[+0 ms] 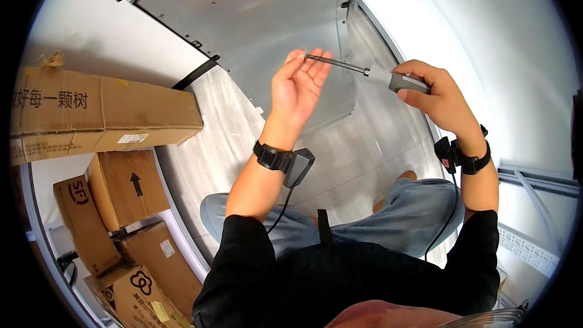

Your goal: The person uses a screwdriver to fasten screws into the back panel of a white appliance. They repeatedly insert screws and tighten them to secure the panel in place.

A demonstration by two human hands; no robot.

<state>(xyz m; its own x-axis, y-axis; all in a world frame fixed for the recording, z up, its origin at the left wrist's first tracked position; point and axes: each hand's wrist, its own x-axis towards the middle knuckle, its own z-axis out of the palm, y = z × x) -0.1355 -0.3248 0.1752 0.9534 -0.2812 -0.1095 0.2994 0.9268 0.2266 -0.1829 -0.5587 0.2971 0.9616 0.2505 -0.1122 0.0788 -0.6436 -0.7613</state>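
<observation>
My right hand (430, 91) is wrapped round the grey handle of a screwdriver (381, 76), whose dark shaft points left. At the far end of that shaft, my left hand (299, 85) is turned palm up. Its thumb and index finger pinch a small bright screw (303, 56) at the screwdriver's tip, too small to see in detail. The other left fingers are loosely curled beneath the shaft. Beyond both hands stands a large grey sheet-metal panel (243, 30), with a slotted round vent at its top and small fittings along its edges.
Cardboard boxes (130, 188) are stacked on a shelf at the left, with a long carton (152, 109) above them. A white shelf frame (413, 18) runs along the right. My seated legs (401, 218) are over the wood-look floor (228, 115). Cables hang from both wrist straps.
</observation>
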